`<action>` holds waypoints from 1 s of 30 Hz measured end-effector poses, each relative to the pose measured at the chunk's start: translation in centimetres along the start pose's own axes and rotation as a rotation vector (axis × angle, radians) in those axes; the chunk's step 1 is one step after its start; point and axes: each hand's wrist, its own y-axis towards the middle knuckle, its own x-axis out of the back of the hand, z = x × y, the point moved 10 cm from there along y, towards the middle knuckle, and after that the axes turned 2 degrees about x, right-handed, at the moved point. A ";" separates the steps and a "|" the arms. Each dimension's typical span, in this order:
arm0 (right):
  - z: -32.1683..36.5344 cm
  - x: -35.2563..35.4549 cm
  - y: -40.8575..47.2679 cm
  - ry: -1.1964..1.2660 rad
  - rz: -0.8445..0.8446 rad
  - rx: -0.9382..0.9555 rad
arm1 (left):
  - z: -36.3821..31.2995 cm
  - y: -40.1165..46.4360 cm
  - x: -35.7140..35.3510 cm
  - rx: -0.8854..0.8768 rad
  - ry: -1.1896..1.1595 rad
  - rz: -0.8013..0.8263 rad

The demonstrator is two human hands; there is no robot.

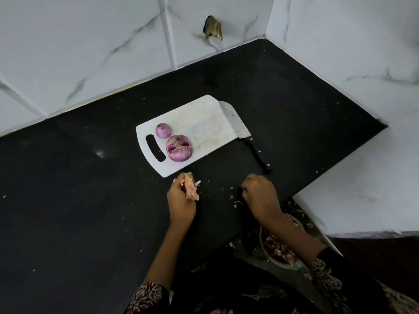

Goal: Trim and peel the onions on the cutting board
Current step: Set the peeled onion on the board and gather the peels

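Two purple onions lie on the white cutting board [199, 123]: a small onion [162, 130] near the handle slot and a large onion [179, 148] in front of it, its outer layer split. A cleaver [235, 123] rests along the board's right edge, its black handle pointing toward me. My left hand [181, 200] is on the counter just in front of the board and grips a bunch of papery onion skins [191, 191]. To its right, my right hand [260, 196] rests on the counter near its front edge, fingers curled; whether they pinch anything is hidden.
The black counter [90, 200] is dotted with small peel scraps between my hands. Below the counter edge, under my right forearm, stands a bowl [281, 252] of onion peelings. White marble-tiled walls close the back and right sides.
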 end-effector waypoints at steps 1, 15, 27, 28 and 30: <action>-1.5 0.5 -0.4 -0.021 0.007 -0.037 | 0.0 -0.2 -0.7 0.000 0.020 0.024; -23.5 -0.5 -16.3 1.827 -0.436 -1.044 | -4.7 -14.3 -27.8 0.013 0.011 0.828; -37.3 -19.7 -19.1 1.337 -0.395 -1.293 | 19.0 -20.8 -46.7 0.918 0.282 0.874; -38.4 -22.1 -19.6 1.331 -0.362 -1.335 | 20.9 -21.4 -48.1 0.991 0.267 0.886; -39.6 -25.2 -19.7 1.332 -0.280 -1.400 | 22.6 -21.5 -49.6 1.067 0.220 0.930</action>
